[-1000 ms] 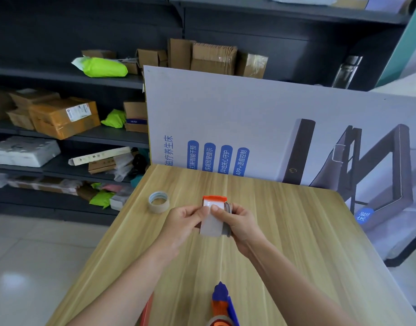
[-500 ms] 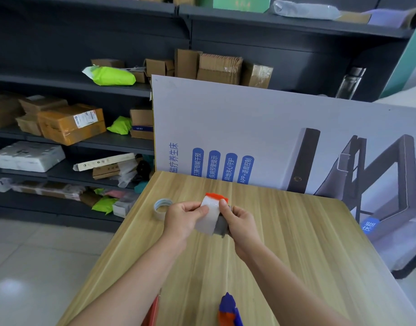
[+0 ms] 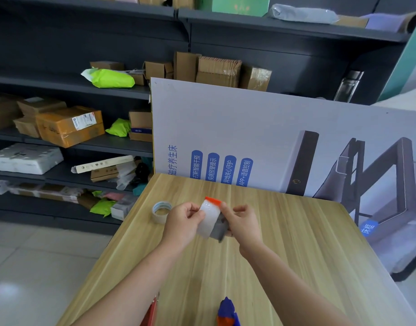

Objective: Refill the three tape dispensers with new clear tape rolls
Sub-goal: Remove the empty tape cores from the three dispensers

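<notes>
Fingers of both hands gripping orange-topped grey tape dispenser mid-table, apparently seating clear tape; next, threading its end through.

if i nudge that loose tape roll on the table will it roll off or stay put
The tape roll lies flat on the wooden table, hole up, so it would probably slide, not roll. It looks thin and hollow, likely light. It sits near the left edge, so a push could drop it.
</notes>
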{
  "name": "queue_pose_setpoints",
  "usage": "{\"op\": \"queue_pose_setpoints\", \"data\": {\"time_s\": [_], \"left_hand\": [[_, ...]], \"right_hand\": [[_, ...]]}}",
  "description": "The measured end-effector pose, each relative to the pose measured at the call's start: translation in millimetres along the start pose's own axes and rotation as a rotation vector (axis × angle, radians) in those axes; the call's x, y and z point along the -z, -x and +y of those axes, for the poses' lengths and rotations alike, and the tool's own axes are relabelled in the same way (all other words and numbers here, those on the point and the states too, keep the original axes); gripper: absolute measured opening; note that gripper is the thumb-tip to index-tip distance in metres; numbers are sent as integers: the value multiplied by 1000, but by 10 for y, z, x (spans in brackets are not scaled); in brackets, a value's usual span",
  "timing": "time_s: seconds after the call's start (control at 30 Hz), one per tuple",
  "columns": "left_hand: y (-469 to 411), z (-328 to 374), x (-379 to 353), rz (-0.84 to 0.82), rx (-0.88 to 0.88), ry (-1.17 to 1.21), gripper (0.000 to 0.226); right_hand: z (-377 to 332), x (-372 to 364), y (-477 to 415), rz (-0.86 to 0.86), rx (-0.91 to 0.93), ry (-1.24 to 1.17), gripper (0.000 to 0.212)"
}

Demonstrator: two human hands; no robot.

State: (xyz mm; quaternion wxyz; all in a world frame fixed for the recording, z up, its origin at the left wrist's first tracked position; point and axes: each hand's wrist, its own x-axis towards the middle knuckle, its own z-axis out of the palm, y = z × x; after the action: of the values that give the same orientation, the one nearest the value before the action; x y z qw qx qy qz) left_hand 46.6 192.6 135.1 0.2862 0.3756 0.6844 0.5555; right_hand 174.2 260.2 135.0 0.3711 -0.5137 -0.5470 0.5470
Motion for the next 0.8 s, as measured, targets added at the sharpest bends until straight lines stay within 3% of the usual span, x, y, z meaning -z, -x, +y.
{"op": "queue_pose_setpoints", "data": {"time_s": [0.13, 0.3, 0.4, 0.53, 0.67, 0.8], "left_hand": [[2, 20, 7, -29, -93, -109, 20], [59, 5, 57, -42, -238, -244, 14], [88, -13, 133, -8, -471, -568, 7], [123, 17, 216, -57, -824, -840, 11], [121, -49, 271, -105, -809, -819, 13], [116, -194, 280, -106, -620, -580, 9]], "right_hand": [[-15, -11, -22, -18, 43, 84, 29], [-15, 14, -50, 19, -95, 12, 37], [-42, 5, -32, -98, -243, -84, 51], [-45, -35, -70, -147, -280, 14, 73], [32, 36, -118, -126, -292, 36, 48], [149, 123, -164, -58, -344, 31, 54]]}}
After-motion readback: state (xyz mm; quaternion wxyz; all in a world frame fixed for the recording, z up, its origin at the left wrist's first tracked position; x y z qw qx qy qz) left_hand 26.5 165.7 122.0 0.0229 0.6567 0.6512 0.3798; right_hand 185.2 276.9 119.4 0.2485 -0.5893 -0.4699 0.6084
